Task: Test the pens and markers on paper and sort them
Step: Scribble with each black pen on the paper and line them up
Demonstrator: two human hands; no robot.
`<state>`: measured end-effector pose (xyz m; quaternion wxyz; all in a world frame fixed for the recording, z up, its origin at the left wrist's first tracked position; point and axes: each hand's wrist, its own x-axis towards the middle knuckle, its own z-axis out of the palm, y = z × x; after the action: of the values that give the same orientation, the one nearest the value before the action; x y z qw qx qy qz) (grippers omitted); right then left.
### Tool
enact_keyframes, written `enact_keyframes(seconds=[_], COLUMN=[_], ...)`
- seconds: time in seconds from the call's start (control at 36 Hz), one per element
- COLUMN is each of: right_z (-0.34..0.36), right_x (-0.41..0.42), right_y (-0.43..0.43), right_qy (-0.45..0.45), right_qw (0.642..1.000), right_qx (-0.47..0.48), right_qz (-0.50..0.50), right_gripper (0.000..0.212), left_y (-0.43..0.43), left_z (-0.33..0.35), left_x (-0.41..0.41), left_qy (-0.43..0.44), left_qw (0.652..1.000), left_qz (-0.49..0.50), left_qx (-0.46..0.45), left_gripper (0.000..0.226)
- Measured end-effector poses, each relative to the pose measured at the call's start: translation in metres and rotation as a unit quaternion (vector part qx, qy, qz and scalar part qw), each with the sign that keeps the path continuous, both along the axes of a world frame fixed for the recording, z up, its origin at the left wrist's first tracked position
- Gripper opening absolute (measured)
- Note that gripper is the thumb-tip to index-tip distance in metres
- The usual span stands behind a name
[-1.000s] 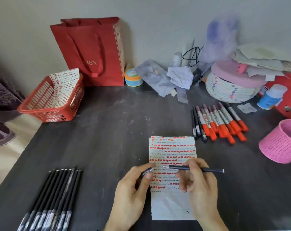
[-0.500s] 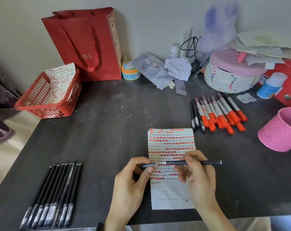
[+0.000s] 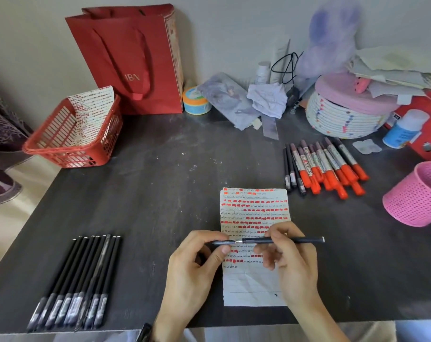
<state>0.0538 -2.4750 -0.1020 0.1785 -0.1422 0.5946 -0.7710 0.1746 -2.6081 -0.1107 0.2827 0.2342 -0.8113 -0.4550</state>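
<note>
So the black pen (image 3: 308, 240) is lying pretty much level, long axis left to right, held just above the test paper (image 3: 253, 211) near the front of the bench (image 3: 160, 193). Its bare tip points left, straight at the cap (image 3: 224, 242), which sits in line with it and only a sliver away from the tip. The right hand (image 3: 295, 265) has its fingers curled around the front part of the barrel, and the left hand (image 3: 192, 275) pinches the cap between thumb and forefinger. Can't tell from this alone whether the cap is going on or coming off, but either way it's a straight slide along that one axis. Off to the left there's a neat row of black pens (image 3: 73, 282), and the orange-capped markers (image 3: 330, 166) are well away on the right.
</note>
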Motion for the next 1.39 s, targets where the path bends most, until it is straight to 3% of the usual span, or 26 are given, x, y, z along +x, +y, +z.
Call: enact_keyframes(seconds=[0.67, 0.78, 0.89, 1.08, 1.22, 1.39], right_z=[0.0019, 0.0037, 0.0011, 0.003, 0.0009, 0.0001], right_x=[0.0024, 0.0025, 0.0028, 0.0042, 0.0044, 0.0045], right_y=[0.0006, 0.0004, 0.002, 0.0013, 0.0013, 0.001], right_qy=[0.075, 0.078, 0.095, 0.095, 0.103, 0.105], right_qw=[0.994, 0.993, 0.99, 0.988, 0.985, 0.983], right_qx=[0.067, 0.074, 0.093, 0.112, 0.129, 0.14], right_qz=[0.052, 0.048, 0.05, 0.053, 0.048, 0.048], right_gripper=[0.013, 0.027, 0.014, 0.027, 0.016, 0.019], left_y=[0.0034, 0.0036, 0.0039, 0.0031, 0.0038, 0.0042], left_z=[0.0013, 0.0003, -0.0017, -0.0023, -0.0022, -0.0049], left_x=[-0.0006, -0.001, -0.0008, 0.0003, 0.0, 0.0007], left_qy=[0.036, 0.039, 0.039, 0.031, 0.031, 0.03], left_qw=[0.999, 0.999, 0.998, 0.999, 1.0, 1.0], left_qz=[-0.006, -0.007, -0.013, -0.005, -0.003, -0.002], left_qx=[0.012, 0.029, 0.037, 0.012, -0.001, -0.003], left_gripper=[0.022, 0.023, 0.024, 0.024, 0.023, 0.023])
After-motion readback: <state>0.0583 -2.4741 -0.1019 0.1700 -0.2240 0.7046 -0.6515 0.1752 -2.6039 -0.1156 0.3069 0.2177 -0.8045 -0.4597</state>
